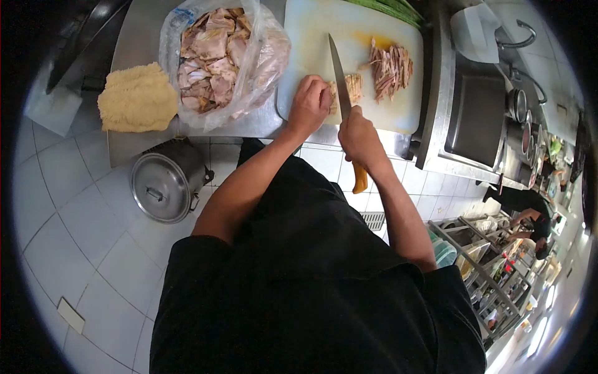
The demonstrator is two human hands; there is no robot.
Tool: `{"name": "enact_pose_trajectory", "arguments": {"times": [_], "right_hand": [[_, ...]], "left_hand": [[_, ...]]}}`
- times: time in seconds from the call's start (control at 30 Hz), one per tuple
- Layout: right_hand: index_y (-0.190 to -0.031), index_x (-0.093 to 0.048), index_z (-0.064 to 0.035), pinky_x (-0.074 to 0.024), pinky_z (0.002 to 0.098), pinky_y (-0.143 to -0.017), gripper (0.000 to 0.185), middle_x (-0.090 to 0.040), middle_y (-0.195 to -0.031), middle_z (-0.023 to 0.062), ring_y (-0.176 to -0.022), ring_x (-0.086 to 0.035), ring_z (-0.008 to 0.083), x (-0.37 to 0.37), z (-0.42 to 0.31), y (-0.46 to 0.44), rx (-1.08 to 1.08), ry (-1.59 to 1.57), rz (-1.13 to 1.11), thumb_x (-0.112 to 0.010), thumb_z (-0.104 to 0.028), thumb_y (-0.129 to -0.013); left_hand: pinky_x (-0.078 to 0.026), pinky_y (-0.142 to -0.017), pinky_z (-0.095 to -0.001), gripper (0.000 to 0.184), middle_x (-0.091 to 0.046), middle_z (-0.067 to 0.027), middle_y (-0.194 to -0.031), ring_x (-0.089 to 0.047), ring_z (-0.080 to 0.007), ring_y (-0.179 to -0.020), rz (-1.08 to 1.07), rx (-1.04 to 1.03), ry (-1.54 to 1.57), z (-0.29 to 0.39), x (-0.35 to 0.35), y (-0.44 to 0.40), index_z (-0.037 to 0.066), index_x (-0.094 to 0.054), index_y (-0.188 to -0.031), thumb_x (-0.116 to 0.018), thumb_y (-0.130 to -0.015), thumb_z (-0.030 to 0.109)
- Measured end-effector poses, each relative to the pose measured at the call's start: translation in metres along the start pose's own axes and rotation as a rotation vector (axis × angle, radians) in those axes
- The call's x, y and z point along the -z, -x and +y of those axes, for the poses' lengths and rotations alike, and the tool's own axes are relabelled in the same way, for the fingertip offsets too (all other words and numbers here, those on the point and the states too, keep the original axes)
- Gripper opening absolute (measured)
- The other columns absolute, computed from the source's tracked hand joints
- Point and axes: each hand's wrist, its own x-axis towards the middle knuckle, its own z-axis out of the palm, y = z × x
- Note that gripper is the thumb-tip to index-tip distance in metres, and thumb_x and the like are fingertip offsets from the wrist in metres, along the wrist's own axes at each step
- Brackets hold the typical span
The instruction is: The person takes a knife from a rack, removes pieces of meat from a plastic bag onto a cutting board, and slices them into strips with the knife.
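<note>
- In the head view, the right hand [361, 138] is closed around the yellow-brown handle of a large knife [338, 70], the handle's butt sticking out below the fist on the near side.
- The knife's blade points to the far side, leaning slightly left, and passes over a cluster of sliced meat [354, 87]; whether the edge is touching the board there cannot be made out.
- The left hand [311, 103] has its fingers curled and sits at the left side of that sliced meat, left of the blade; the fingertips' exact contact is hard to see.
- The sliced meat lies on the near half of a white cutting board [308, 37], between the left hand and a pile of meat strips [391, 70] farther right.
- Yellowish liquid [381, 41] wets the board at the far edge of the pile.
- Long green stalks [392, 7] lie along the board's far right edge.
- Left of the board, an open clear plastic bag [265, 68] holds many flat pieces of meat [212, 59].
- A tan folded cloth [137, 98] lies left of the bag, at the counter's near left corner.
- Nearer, a lidded metal pot [163, 187] stands below the counter's level.
- To the right is a metal sink [476, 109]; well beyond, another person [528, 209] leans towards a loaded rack [492, 274].
</note>
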Motion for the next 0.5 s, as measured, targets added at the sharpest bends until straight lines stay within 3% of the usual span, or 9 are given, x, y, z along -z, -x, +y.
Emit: {"name": "enact_pose_trajectory", "arguments": {"times": [0.13, 0.27, 0.5], "right_hand": [[-0.095, -0.041, 0.0071, -0.0558, 0.0502, -0.052, 0.020, -0.063, -0.071, 0.0357, -0.056, -0.066, 0.0456, -0.013, 0.002, 0.009, 0.047, -0.022, 0.047, -0.043, -0.012, -0.098], [-0.098, -0.043, 0.0096, -0.0538, 0.0586, -0.074, 0.021, -0.063, -0.076, 0.0379, -0.078, -0.065, 0.0558, -0.015, -0.005, 0.012, 0.026, -0.014, 0.056, -0.050, -0.009, -0.092], [-0.100, -0.041, 0.0064, -0.0522, 0.0607, -0.072, 0.019, -0.063, -0.076, 0.0385, -0.078, -0.064, 0.0559, -0.026, 0.004, 0.005, 0.014, 0.004, 0.056, -0.049, -0.011, -0.095]], "left_hand": [[-0.048, -0.080, -0.0466, 0.012, -0.058, -0.0168, -0.095, -0.058, -0.0387, -0.090, -0.006, -0.016, -0.015, 0.000, -0.002, -0.002, 0.000, -0.053, -0.091, -0.063, -0.085, -0.002], [-0.049, -0.080, -0.0469, 0.010, -0.058, -0.0165, -0.095, -0.058, -0.0384, -0.090, -0.031, -0.018, -0.031, 0.002, -0.002, -0.001, 0.000, -0.054, -0.088, -0.062, -0.083, -0.003], [-0.049, -0.078, -0.0464, 0.010, -0.059, -0.0157, -0.095, -0.058, -0.0378, -0.089, -0.068, -0.004, -0.050, 0.002, -0.002, -0.004, 0.000, -0.055, -0.086, -0.062, -0.081, -0.004]]}}
